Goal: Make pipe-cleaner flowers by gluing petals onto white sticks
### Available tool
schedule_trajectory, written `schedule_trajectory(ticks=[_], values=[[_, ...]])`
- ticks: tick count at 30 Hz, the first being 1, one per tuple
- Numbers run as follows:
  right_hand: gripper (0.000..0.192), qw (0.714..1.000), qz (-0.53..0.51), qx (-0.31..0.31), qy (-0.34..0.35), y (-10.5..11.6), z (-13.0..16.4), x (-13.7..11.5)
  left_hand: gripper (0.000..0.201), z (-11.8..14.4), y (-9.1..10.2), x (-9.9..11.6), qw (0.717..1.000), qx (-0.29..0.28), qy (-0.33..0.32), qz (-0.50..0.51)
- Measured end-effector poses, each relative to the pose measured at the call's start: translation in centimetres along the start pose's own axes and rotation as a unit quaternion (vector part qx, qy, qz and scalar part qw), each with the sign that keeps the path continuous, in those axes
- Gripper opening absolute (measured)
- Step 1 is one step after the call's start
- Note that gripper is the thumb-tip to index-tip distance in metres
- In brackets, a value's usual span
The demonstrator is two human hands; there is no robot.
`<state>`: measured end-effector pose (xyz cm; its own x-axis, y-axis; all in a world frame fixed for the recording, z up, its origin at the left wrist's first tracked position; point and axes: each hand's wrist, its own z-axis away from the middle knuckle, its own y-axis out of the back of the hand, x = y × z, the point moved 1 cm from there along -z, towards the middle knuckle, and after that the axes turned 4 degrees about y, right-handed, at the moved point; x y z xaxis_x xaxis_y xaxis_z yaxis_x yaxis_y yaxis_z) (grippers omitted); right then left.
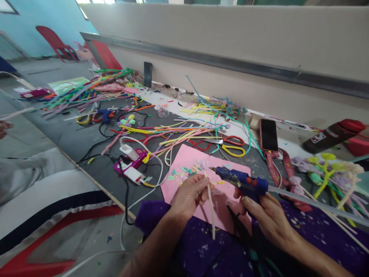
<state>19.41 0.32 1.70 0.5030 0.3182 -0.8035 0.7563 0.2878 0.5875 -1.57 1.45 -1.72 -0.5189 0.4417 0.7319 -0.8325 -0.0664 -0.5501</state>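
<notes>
Bench point(86, 138) scene, read left to right with the pink sheet point(227, 192) as landmark. Far left of the sheet, a heap of pipe cleaners point(86, 90) and a second glue gun point(104, 114) are seen; just left of it lies a power strip point(131, 163). Over the sheet's near edge, the left hand point(188, 196) is closed on a pale stem point(211, 207) topped by a small lilac bud point(204, 164). The right hand point(266, 215) is wrapped around the glue gun point(240, 179), whose nozzle is aimed at the bud, nearly touching it. Behind the sheet lie scissors point(230, 145); right of it, a phone point(268, 134) and finished flowers point(328, 173). Judged progress: several flowers are made; this stem appears at the gluing stage, its bud small and no leaves fitted.
</notes>
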Motion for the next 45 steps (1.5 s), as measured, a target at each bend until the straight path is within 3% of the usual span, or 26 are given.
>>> schedule_trajectory(ticks=[18,35,45], values=[[0.033,0.999,0.036,0.032,0.020,-0.15,-0.46,-0.38,0.024,0.03,-0.07,-0.18,1.000,-0.007,-0.001,-0.011],[0.036,0.995,0.084,0.020,0.053,-0.12,-0.07,0.12,0.025,-0.02,0.12,0.01,1.000,0.000,0.001,-0.011],[0.036,0.996,0.076,0.038,0.032,-0.07,-0.35,-0.18,0.024,0.11,0.03,0.00,1.000,0.002,0.004,-0.015]])
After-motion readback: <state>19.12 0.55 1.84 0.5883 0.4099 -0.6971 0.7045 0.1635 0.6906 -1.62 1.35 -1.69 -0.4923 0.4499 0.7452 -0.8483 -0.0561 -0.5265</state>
